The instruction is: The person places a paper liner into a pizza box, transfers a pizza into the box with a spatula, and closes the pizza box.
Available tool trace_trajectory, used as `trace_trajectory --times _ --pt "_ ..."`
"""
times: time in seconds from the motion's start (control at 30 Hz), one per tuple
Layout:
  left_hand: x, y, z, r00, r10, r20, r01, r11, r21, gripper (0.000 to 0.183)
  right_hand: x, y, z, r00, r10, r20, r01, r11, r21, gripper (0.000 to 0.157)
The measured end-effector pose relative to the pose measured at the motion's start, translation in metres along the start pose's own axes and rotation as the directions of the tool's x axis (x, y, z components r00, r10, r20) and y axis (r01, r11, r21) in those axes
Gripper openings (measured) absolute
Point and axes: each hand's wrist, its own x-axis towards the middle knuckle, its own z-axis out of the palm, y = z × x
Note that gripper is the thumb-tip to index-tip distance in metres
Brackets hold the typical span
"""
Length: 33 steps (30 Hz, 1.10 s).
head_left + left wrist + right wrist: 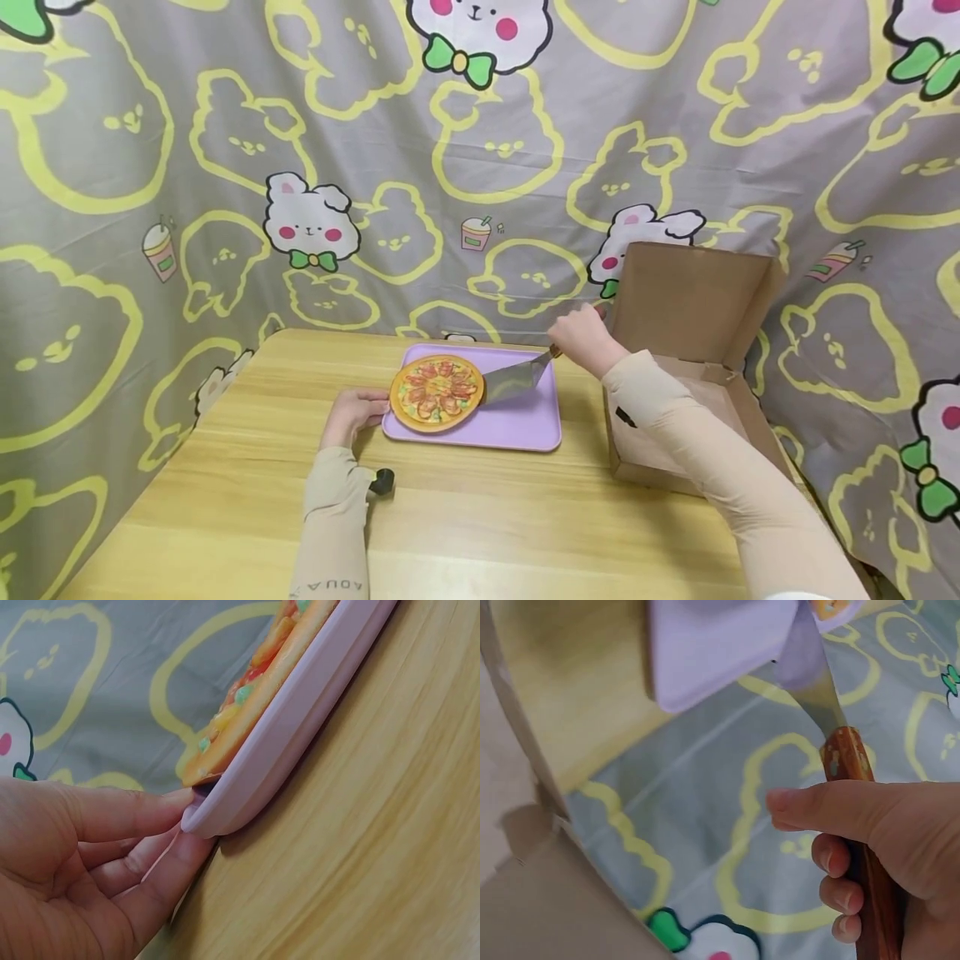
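A toy-looking round pizza (437, 393) with colourful toppings lies on the left part of a lilac tray (521, 425). My left hand (358, 414) pinches the tray's left rim; in the left wrist view the thumb is on top at the pizza's edge and the fingers are curled beneath the rim. With my right hand (581, 335) I grip the wooden handle (847, 754) of a pizza server (515, 381). Its shiny metal blade slopes down to the left over the tray, and the tip meets the pizza's right edge.
An open cardboard pizza box (693, 292) stands on the right of the wooden table (465, 517), lid raised, partly behind my right forearm. A patterned curtain (525, 217) hangs close behind the table's back edge and along both sides.
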Motion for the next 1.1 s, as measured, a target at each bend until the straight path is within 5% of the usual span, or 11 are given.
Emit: trace_trajectory --times 0.3,0.53,0.7,1.1 --pt "-0.001 -0.001 0.001 1.000 0.011 0.007 -0.011 1.000 -0.021 0.038 -0.007 -0.033 0.032 0.996 0.080 0.029 -0.083 0.987 0.135 0.008" --pt "0.000 -0.001 0.000 1.000 0.009 0.012 -0.009 1.000 -0.005 0.038 0.007 -0.062 0.034 0.978 0.120 0.172 -0.161 0.954 0.252 0.011" --pt "-0.002 0.001 0.001 1.000 0.010 0.017 -0.010 1.000 -0.009 0.038 0.014 -0.080 0.037 0.973 0.158 0.169 -0.200 0.940 0.276 0.013" --pt "0.000 -0.001 0.000 1.000 0.010 0.009 -0.010 1.000 -0.001 0.037 0.015 -0.087 0.044 0.961 0.191 0.198 -0.249 0.913 0.324 0.008"
